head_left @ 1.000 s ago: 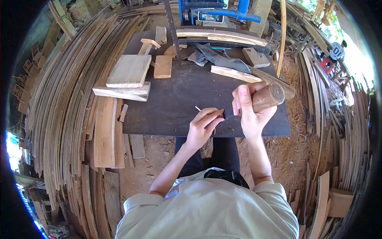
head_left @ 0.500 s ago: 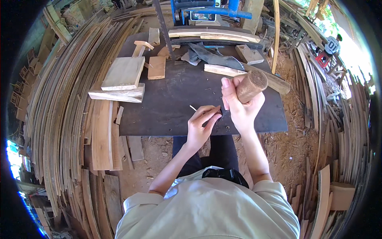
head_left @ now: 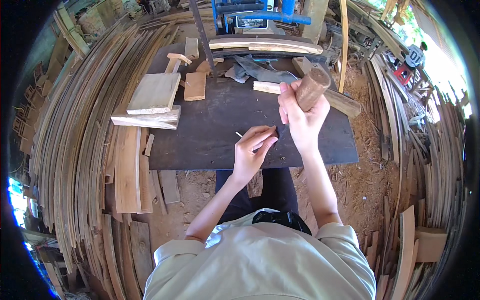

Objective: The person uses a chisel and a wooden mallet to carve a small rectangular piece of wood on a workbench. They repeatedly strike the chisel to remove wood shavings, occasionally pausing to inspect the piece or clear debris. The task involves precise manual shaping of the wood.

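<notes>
My right hand (head_left: 305, 115) grips a round wooden piece (head_left: 312, 87), like a mallet head or short rod, held up above the dark work table (head_left: 195, 145). My left hand (head_left: 255, 150) is closed in a pinch on a small dark piece (head_left: 275, 131) low at the table's surface, just left of and below my right hand; I cannot make out what that piece is. A thin pale stick (head_left: 239, 134) pokes out beside my left fingers, and small chips are scattered around.
Stacked boards (head_left: 152, 92), a small brown block (head_left: 195, 86), grey cloth (head_left: 250, 67) and battens (head_left: 265, 46) lie on the table. Behind it stands blue machinery (head_left: 285, 17). Long timber (head_left: 75, 140) lines both sides. A person (head_left: 414, 56) sits at the upper right.
My right hand has risen and shifted left, tilting the round wooden piece more upright. My left hand stays pinched at nearly the same spot on the table, the view having shifted slightly.
</notes>
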### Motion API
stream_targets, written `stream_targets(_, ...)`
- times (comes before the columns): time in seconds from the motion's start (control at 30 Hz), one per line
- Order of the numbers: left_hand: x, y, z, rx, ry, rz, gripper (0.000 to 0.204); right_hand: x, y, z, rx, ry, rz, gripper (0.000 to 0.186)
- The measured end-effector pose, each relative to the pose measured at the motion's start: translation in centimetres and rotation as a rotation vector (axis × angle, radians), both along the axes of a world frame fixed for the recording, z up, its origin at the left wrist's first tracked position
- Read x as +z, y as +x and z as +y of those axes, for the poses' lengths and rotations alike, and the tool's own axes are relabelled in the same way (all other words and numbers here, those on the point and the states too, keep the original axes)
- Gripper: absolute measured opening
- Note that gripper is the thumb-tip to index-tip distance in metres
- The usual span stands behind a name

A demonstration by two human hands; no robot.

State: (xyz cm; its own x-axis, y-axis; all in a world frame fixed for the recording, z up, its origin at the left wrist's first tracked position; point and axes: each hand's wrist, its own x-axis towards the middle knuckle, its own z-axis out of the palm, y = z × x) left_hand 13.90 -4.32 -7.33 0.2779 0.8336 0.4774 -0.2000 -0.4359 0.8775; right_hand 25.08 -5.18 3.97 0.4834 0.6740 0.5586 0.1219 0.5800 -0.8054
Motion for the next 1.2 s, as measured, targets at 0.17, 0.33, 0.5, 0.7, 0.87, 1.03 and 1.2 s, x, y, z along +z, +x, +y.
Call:
stream_targets(0.17,1.6,0.1,1.0,0.024,0.131,0.028,0.023,3.2,-0.2,-1.0,0.048,0.081,0.069,0.014)
stream_targets(0.33,1.3,-1.5,2.3,0.228,0.276,0.19,0.022,-0.1,0.7,2.3,0.055,-0.04,0.072,0.014)
stream_targets(0.5,1.0,-4.6,3.2,0.426,0.144,-0.073,0.022,1.3,0.9,1.7,0.074,0.091,0.008,0.011)
stream_targets(0.7,-0.3,-6.1,3.5,0.452,0.081,0.01,0.021,0.0,0.3,2.4,-0.008,-0.072,0.057,0.012)
stream_targets(0.87,-0.6,-6.5,3.4,0.472,0.117,0.066,0.021,0.6,0.4,2.4,0.032,0.113,-0.13,0.011)
stream_targets(1.03,-0.9,-5.9,3.8,0.446,0.132,0.004,0.022,0.6,-0.7,2.4,-0.042,-0.054,0.098,0.01)
stream_targets(1.2,-0.6,-6.3,3.6,0.45,0.135,0.048,0.021,0.2,0.0,2.2,0.133,-0.011,0.089,0.009)
